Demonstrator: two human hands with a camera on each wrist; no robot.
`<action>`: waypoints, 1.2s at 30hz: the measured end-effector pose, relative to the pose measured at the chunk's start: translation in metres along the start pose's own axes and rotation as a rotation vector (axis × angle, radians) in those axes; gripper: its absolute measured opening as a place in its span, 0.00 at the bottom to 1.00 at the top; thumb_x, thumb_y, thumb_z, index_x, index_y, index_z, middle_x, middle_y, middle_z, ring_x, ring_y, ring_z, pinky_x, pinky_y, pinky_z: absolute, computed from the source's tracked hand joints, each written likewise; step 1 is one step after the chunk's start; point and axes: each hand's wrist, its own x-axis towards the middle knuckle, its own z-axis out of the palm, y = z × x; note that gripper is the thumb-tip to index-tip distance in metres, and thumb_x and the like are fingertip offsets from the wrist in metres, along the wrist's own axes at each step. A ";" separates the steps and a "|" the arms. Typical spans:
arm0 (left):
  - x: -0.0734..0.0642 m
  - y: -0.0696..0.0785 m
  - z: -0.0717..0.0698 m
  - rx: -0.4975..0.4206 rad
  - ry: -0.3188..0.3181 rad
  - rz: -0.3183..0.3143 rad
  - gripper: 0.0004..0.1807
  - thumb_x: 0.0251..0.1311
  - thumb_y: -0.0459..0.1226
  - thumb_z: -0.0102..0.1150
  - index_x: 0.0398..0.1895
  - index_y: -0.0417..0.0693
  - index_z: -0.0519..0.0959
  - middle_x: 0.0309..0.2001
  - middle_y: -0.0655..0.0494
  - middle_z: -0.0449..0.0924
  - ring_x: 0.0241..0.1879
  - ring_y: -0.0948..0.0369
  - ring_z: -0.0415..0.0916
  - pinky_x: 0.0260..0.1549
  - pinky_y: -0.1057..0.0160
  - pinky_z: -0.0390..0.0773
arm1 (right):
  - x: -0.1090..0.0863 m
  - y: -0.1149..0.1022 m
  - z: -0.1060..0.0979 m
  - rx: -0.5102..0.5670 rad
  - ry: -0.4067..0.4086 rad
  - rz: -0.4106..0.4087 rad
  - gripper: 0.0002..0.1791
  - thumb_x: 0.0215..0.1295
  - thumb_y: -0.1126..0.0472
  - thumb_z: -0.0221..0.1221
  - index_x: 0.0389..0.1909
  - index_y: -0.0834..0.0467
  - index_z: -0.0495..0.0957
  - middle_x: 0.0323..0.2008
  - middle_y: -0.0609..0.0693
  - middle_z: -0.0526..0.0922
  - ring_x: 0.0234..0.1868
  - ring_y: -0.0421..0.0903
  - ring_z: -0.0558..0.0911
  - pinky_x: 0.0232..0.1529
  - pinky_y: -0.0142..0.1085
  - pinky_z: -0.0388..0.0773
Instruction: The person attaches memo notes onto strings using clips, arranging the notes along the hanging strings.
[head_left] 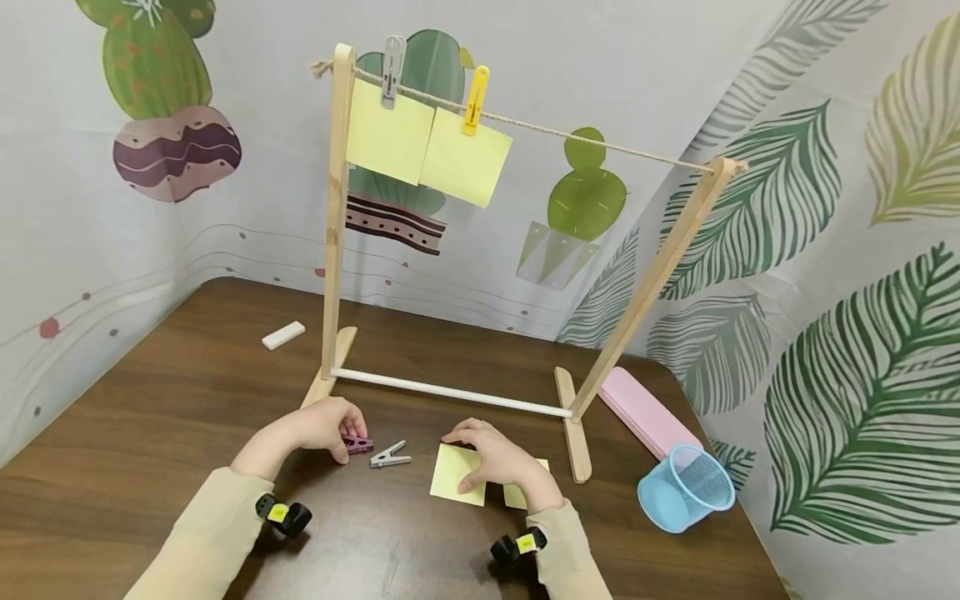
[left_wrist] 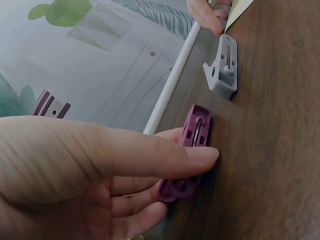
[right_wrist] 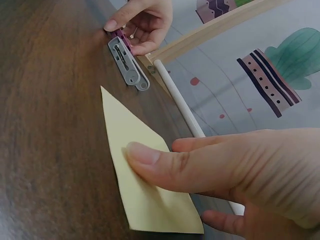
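My left hand (head_left: 327, 427) holds a purple clothespin (left_wrist: 196, 123) low over the table, the thumb across its side and the fingers behind it. Just right of it lies a grey clothespin (head_left: 390, 456), apart from both hands. My right hand (head_left: 491, 457) grips a pale yellow paper note (right_wrist: 150, 200), its thumb on the face and its other fingers at the far edge. Another yellow note (head_left: 516, 497) lies partly hidden under the right wrist. Two more notes hang from the rope (head_left: 585, 137), one under a grey clothespin (head_left: 392, 71), one under a yellow clothespin (head_left: 476, 100).
A wooden frame with posts (head_left: 337, 217) and a white bottom bar (head_left: 450, 392) stands behind the hands. On the right are a pink case (head_left: 651, 412) and a blue mesh cup (head_left: 682, 492) on its side. A white block (head_left: 283, 335) lies at the back left.
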 end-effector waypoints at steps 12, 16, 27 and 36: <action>0.001 -0.002 -0.001 0.008 0.041 0.006 0.15 0.35 0.23 0.71 0.31 0.39 0.82 0.28 0.56 0.81 0.32 0.63 0.75 0.35 0.64 0.76 | 0.000 0.003 0.001 -0.040 0.043 0.023 0.46 0.40 0.54 0.78 0.63 0.62 0.73 0.59 0.57 0.73 0.61 0.56 0.70 0.61 0.46 0.71; 0.002 -0.003 -0.001 0.029 0.067 0.002 0.15 0.35 0.24 0.71 0.31 0.39 0.82 0.29 0.56 0.82 0.32 0.63 0.76 0.35 0.63 0.77 | -0.002 0.002 -0.001 -0.082 0.018 0.014 0.54 0.33 0.52 0.81 0.66 0.65 0.70 0.62 0.58 0.71 0.62 0.56 0.68 0.61 0.46 0.71; 0.005 -0.002 0.000 0.072 0.125 -0.011 0.15 0.36 0.24 0.72 0.32 0.40 0.82 0.30 0.55 0.82 0.33 0.61 0.76 0.37 0.59 0.77 | 0.000 0.003 0.002 -0.110 0.040 -0.012 0.52 0.28 0.55 0.82 0.63 0.64 0.73 0.59 0.57 0.73 0.59 0.55 0.70 0.59 0.44 0.71; 0.006 0.000 0.003 0.090 0.148 -0.036 0.16 0.35 0.25 0.73 0.32 0.41 0.82 0.30 0.56 0.82 0.33 0.62 0.76 0.36 0.60 0.76 | 0.002 0.003 0.003 -0.116 0.044 -0.013 0.49 0.29 0.57 0.82 0.61 0.61 0.76 0.58 0.56 0.74 0.58 0.54 0.72 0.59 0.41 0.71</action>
